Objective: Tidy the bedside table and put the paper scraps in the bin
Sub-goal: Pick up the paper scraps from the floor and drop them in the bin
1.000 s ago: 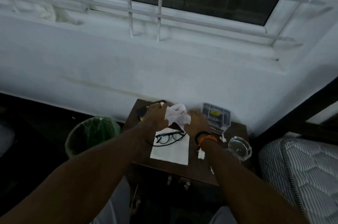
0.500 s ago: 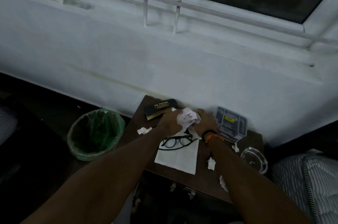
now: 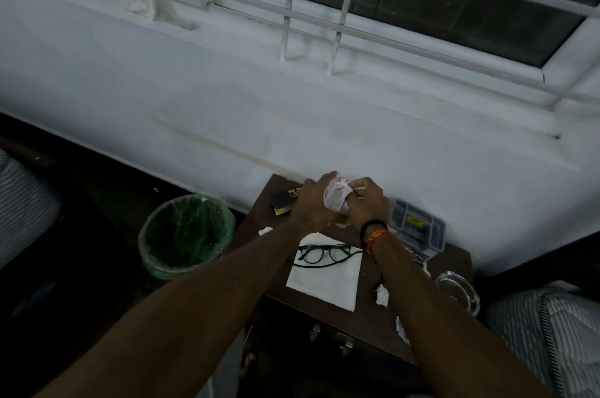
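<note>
Both forearms reach forward over the dark wooden worktop (image 3: pixel 367 323), meeting above its far edge near the wall. The left hand (image 3: pixel 313 203) and the right hand (image 3: pixel 367 203) press together around one crumpled white paper wad (image 3: pixel 337 196), each grip closed on it, fingers curled over its sides. The right wrist carries two bands (image 3: pixel 373 232), one black and one orange.

Three small paper scraps lie loose on the worktop: one (image 3: pixel 264 230) near the left edge, one (image 3: pixel 382 294) beside the right forearm, one (image 3: pixel 401 329) at the front edge. One pair of black glasses (image 3: pixel 323 253) rests on a flat white sheet (image 3: pixel 326 280). One dark glasses case (image 3: pixel 285 201) lies partly under the left hand. One clear compartment box (image 3: pixel 418 232) and one glass ashtray (image 3: pixel 459 290) sit on the right. One green-lined bin (image 3: pixel 186 232) stands on the floor just left of the worktop.
</note>
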